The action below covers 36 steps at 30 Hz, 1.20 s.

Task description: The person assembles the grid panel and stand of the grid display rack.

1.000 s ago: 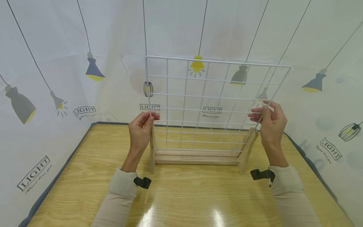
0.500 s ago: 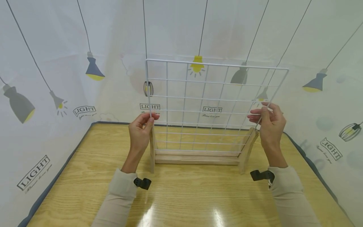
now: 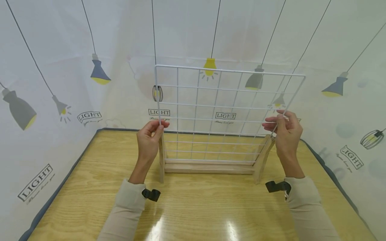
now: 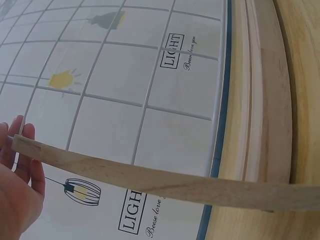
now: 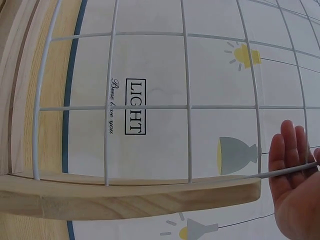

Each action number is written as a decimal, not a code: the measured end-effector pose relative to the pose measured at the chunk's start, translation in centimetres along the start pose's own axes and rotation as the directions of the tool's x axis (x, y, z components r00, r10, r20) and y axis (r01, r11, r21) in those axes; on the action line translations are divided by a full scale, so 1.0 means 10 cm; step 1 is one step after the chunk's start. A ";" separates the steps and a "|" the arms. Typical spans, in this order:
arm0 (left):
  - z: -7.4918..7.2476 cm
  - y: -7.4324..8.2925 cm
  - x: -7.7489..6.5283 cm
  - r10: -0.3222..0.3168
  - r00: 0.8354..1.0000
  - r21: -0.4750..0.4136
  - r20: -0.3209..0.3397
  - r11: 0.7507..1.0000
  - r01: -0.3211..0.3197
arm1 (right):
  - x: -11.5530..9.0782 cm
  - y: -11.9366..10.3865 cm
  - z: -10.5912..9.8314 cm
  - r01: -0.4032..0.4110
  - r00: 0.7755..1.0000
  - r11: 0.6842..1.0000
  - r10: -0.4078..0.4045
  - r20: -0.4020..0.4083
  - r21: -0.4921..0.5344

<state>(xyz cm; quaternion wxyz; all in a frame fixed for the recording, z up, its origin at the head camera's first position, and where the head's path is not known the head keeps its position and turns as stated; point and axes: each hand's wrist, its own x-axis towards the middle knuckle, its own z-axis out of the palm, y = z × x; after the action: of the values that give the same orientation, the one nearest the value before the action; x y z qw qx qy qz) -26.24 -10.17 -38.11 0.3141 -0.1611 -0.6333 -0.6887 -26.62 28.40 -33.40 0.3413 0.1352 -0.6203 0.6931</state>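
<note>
A white wire grid panel (image 3: 230,71) stands between the two uprights of a light wooden stand (image 3: 209,169), its lower edge close over the base bar. My left hand (image 3: 149,135) pinches the panel's left edge wire just above the left upright (image 4: 150,180). On the other side my right hand (image 3: 287,134) holds the right edge wire between thumb and fingers, above the top of the right upright (image 5: 150,205). In the right wrist view the panel's edge wire runs along that upright's inner side and across the fingers.
The stand rests on a yellow wood-grain table (image 3: 193,207). Behind and beside it hangs a pale backdrop (image 3: 126,40) printed with lamps and LIGHT labels. A dark edge strip (image 3: 60,189) runs along the table's left side. Each wrist wears a black camera mount (image 3: 152,194).
The top edge of the grid panel has sunk a little, and its right corner has shifted slightly left. My right hand has moved slightly down and left; the left hand stays nearly in place.
</note>
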 end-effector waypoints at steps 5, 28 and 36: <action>0.00 0.01 -0.01 -0.014 1.000 0.005 -0.005 1.000 0.014 | 0.00 0.01 0.00 0.006 1.000 1.000 -0.007 0.011 0.021; -0.02 -0.03 -0.07 -0.043 0.999 0.014 0.003 0.999 0.043 | -0.06 0.07 -0.06 0.009 0.999 1.000 -0.009 0.036 0.004; -0.03 -0.05 -0.07 -0.036 0.999 0.021 0.005 0.999 0.036 | -0.06 0.10 -0.06 0.016 0.999 1.000 -0.016 0.038 0.004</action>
<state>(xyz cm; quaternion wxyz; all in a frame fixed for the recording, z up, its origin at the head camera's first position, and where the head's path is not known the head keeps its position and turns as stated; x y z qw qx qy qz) -26.00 -10.29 -38.96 0.3014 -0.1484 -0.6441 -0.6872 -26.65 28.76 -34.63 0.3348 0.1542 -0.6242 0.6888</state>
